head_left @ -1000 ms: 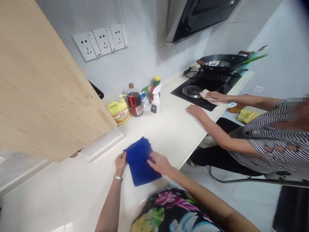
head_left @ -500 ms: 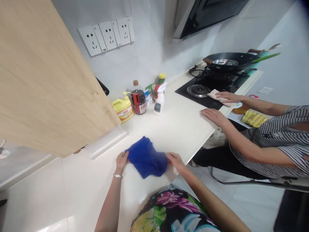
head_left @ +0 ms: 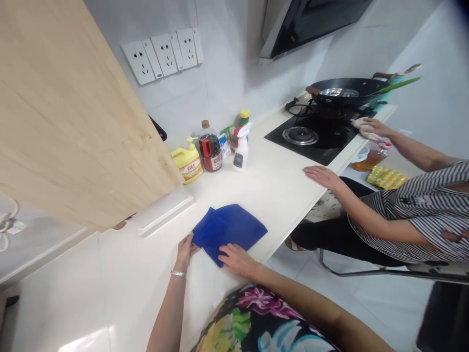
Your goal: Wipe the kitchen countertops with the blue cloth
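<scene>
The left fingers [head_left: 189,238] pinch the blue cloth [head_left: 238,225]; whether the right fingers [head_left: 227,250] grip, I cannot tell; better smooth folds gently.

A dark wok [head_left: 344,101] sits on the black cooktop [head_left: 326,141].

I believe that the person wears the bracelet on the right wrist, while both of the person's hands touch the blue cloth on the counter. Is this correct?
Not quite: the head view shows the bracelet on the left wrist, not the right. The left hand and right hand do both touch the blue cloth on the counter.
</scene>
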`<state>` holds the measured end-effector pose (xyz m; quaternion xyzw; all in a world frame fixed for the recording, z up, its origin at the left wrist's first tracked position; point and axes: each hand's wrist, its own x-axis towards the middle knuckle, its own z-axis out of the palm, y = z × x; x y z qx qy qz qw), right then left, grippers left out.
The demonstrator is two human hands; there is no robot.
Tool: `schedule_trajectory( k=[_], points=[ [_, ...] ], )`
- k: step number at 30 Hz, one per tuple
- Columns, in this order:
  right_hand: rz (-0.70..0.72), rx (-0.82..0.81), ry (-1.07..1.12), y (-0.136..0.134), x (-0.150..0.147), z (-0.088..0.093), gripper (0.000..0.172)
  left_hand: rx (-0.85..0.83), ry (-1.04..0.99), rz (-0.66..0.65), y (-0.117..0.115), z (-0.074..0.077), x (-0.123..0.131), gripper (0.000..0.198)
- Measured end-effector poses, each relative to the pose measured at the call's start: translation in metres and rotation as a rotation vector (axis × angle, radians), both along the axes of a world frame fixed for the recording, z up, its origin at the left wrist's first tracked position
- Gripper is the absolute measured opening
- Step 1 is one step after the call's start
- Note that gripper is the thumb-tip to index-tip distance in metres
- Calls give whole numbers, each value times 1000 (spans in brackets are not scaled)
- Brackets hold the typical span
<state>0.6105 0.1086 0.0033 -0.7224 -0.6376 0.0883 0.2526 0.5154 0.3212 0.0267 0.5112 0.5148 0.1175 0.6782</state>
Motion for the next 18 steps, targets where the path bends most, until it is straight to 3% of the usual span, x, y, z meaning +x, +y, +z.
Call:
schedule_trajectory(
  k=[3,5,9,11,15,18],
  points=[
    [-24,37,7,-4,7,6,25,49,-4,-12,-5,13,-6,29],
    [-108,143,65,-20,14,21,28,86,-22,-47,-10,29,-17,33],
    [-365,432,239,-64,33,78,32,181,-68,-155,-18,81,-47,45],
    [-451,481,268,-78,44,107,32,341,-69,-228,-20,110,-57,45],
    [-525,553,432,-79,59,139,29,715,-28,-227,-27,148,-55,43],
    [-561,577,624,-64,67,143,31,643,-69,-202,-30,156,-38,46]
  ],
)
